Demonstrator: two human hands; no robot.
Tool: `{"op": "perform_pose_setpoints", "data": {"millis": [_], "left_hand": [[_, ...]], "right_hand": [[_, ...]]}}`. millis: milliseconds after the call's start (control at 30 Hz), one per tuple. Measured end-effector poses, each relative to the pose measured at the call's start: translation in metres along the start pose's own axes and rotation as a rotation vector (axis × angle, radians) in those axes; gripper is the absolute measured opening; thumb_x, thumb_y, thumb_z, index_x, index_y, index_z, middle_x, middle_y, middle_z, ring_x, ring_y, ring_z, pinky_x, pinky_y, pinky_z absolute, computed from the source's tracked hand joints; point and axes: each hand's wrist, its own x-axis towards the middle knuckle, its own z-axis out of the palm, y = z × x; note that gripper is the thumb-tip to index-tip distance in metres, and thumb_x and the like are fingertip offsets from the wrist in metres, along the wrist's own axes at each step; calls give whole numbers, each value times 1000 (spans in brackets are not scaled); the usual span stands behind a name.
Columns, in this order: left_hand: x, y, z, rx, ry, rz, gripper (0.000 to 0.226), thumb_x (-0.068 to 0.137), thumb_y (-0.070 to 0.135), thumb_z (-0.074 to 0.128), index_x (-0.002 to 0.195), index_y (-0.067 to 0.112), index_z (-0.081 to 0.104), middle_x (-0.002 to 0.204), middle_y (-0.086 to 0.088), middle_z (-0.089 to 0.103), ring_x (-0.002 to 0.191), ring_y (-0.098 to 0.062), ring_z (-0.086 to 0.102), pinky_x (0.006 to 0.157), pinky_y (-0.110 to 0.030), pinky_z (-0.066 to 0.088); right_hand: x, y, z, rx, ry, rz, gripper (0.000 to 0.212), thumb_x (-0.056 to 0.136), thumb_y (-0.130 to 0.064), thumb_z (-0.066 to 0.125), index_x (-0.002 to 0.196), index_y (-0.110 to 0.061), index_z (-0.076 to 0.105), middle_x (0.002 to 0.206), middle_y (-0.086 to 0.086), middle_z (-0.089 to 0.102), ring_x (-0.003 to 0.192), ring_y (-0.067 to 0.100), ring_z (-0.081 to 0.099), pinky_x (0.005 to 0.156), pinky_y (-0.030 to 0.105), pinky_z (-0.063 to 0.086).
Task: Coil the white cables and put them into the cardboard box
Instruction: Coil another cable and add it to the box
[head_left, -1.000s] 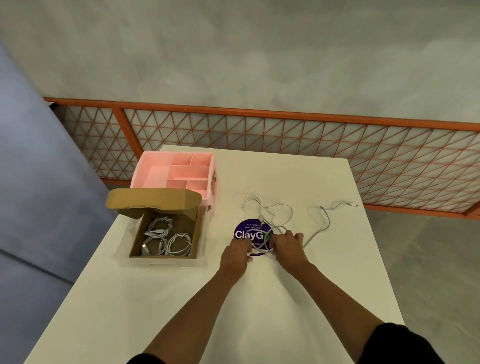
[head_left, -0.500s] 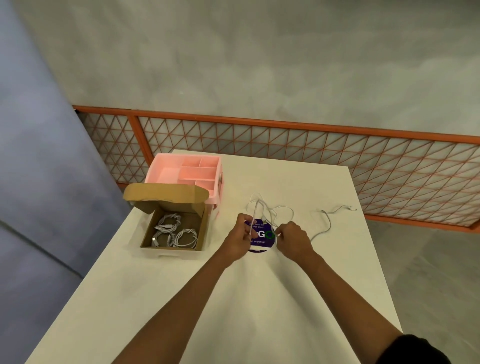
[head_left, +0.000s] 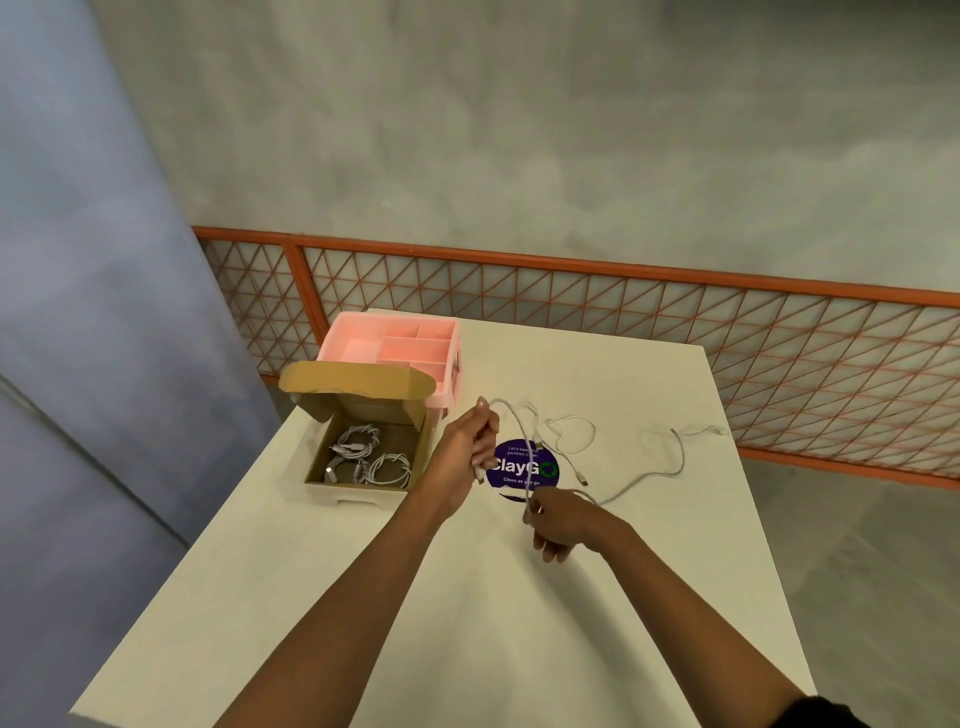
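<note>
Holding a white cable (head_left: 519, 427) near one end, my left grip (head_left: 470, 447) is curled around it, while my right grip (head_left: 563, 522) pinches it lower; I judge the coiling only begins. Its tail and another loose cable (head_left: 591, 434) lie on the worktop (head_left: 519, 623). Some coiled cables (head_left: 387, 467) are already inside the cardboard box (head_left: 353, 492), just left of my left grip.

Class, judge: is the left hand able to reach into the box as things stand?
Probably yes: the box sits just beside the left hand, lid open, nothing between, though it grips a cable.
</note>
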Motion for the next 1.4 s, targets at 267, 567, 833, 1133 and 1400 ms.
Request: {"op": "perform_pose_setpoints", "data": {"millis": [267, 567, 833, 1133, 1400], "left_hand": [[-16, -4, -11, -64, -72, -34, 33, 103, 28, 29, 115, 10, 54, 124, -14, 63, 117, -26, 59, 95, -46, 49], [-38, -6, -28, 124, -40, -98, 33, 102, 32, 34, 108, 9, 56, 106, -8, 72, 94, -27, 69, 82, -45, 53], [-55, 1, -23, 244, -211, -133, 31, 104, 25, 32, 110, 17, 61, 58, -7, 62, 45, -15, 55, 74, -34, 53], [-62, 6, -23, -11, -319, -88, 32, 98, 20, 33, 100, 7, 61, 42, 2, 36, 30, -5, 20, 55, -23, 34], [-67, 16, -21, -464, -408, -111, 28, 93, 27, 47, 90, 5, 64, 37, 6, 34, 29, -6, 15, 40, -17, 34]], "right_hand": [[-26, -30, -4, -68, -252, -130, 27, 96, -12, 44, 110, 3, 62, 70, 5, 63, 46, 7, 62, 48, 18, 50], [-55, -60, -35, -214, -192, -332, 29, 96, -26, 48, 94, -10, 72, 56, -4, 57, 43, 6, 50, 59, 22, 44], [-63, -72, -51, -12, 141, -518, 28, 92, -37, 57, 86, -12, 69, 89, 7, 71, 80, 19, 64, 70, 29, 49], [-65, -85, -56, 205, 387, -602, 29, 90, -36, 61, 74, -12, 66, 80, -5, 66, 88, 7, 59, 74, 24, 43], [-62, -81, -58, 333, 477, -594, 31, 88, -36, 64, 75, -8, 68, 86, 4, 71, 94, 7, 63, 84, 27, 43]]}}
